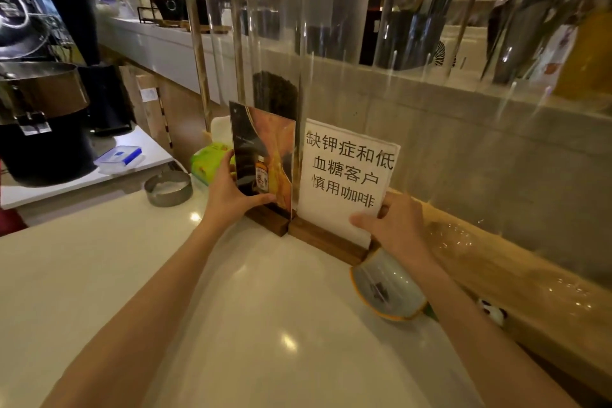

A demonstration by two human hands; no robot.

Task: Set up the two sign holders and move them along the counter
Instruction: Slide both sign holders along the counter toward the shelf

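Note:
Two sign holders stand side by side on the white counter (251, 301), each an upright clear panel in a dark wooden base. The left sign holder (265, 156) shows a dark and orange picture with a small bottle. My left hand (231, 192) grips its lower left edge. The right sign holder (347, 169) carries a white sheet with black Chinese characters. My right hand (390, 222) holds its lower right corner. The two wooden bases touch end to end.
A tall clear dispenser with dark beans (275, 96) stands right behind the signs. A patterned bowl (384, 288) lies under my right forearm. A metal ring (169, 189) and a green tissue pack (208, 159) sit to the left. A wooden ledge (496, 262) borders the right.

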